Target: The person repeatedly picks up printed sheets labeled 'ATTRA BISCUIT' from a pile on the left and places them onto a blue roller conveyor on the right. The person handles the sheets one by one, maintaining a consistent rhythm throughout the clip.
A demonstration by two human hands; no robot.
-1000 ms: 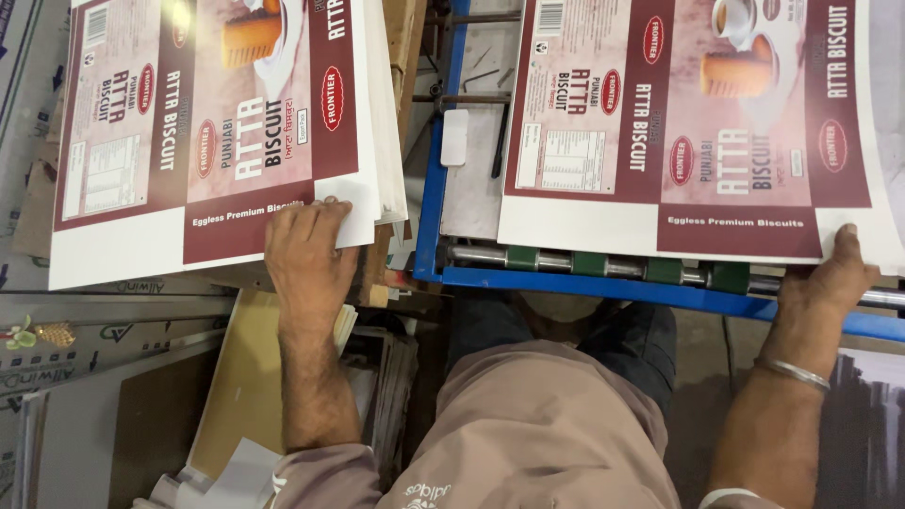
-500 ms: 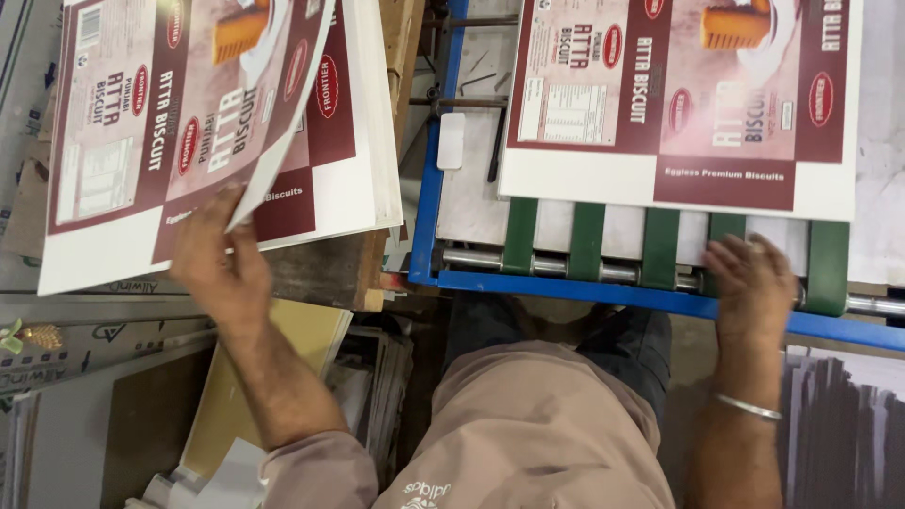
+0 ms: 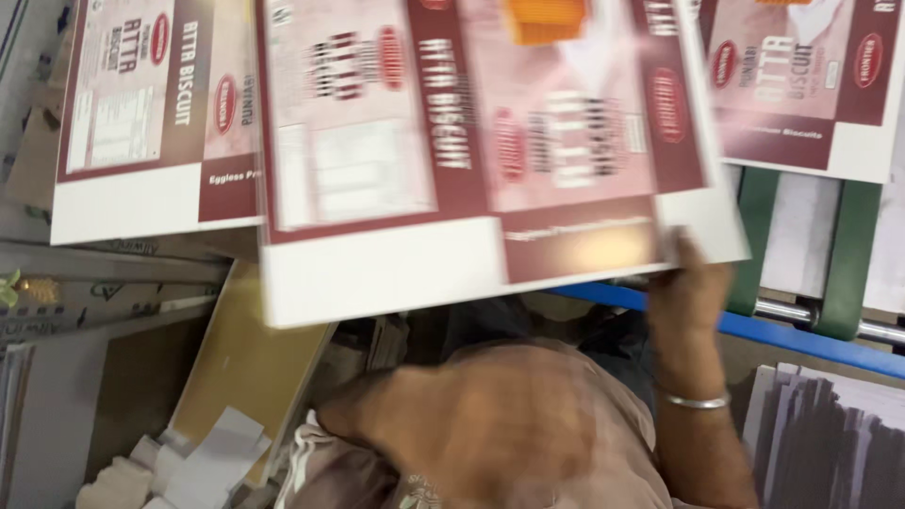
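From the head camera, looking down. Gripping a big flat card sheet (image 3: 471, 160) by its bottom right corner with the right hand (image 3: 688, 283), thumb on top and fingers tucked under. Wearing a thin silver bangle (image 3: 696, 402) on that wrist. Up in the air, in the middle, in front of the body and above the lap. Long side going left to right, with the left end dipping a little. Right hand the nearer one, touching the sheet. Left arm (image 3: 452, 434) just a blur low down, with the left hand maybe under the sheet; cannot tell if open or closed.

Dark red and pale pink print, white strip along the near edge, all smeared. More such sheets in a pile (image 3: 141, 123) on the left. One more sheet (image 3: 801, 85) on green belts (image 3: 848, 254) on the right, behind a blue rail (image 3: 801, 335).
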